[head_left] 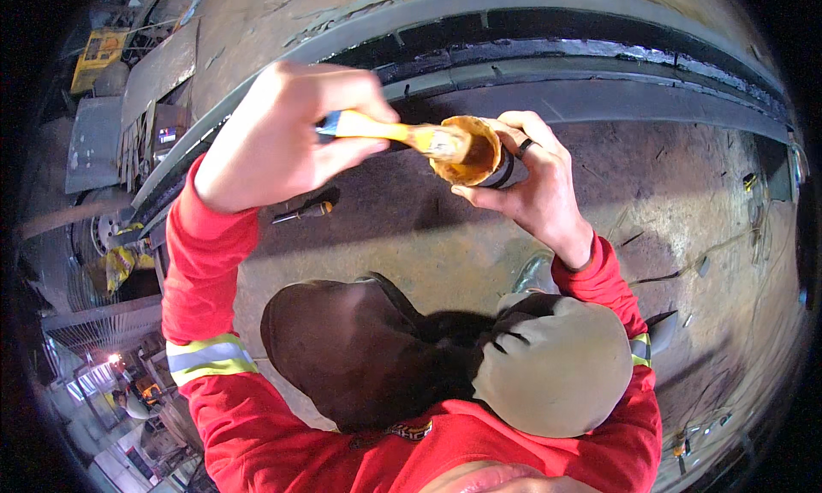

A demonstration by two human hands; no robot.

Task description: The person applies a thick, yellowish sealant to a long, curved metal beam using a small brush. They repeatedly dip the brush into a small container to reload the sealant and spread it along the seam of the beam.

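My left hand (287,133) is closed on a paintbrush (377,128) with a yellow handle and a blue end, held between thumb and fingers. The brush's bristles are inside the mouth of a small round can (486,155), whose inner wall is coated yellowish-brown. My right hand (544,181) grips that can from its right side, with a dark ring on one finger. The can is tilted toward me. How much it holds cannot be made out.
A long dark steel beam (582,99) curves across in front of me. On the floor lies a screwdriver-like tool (304,211) with an orange handle. Metal plates (94,142) and a yellow box-shaped machine (100,56) stand at the left. A cable (664,278) runs along the floor at right.
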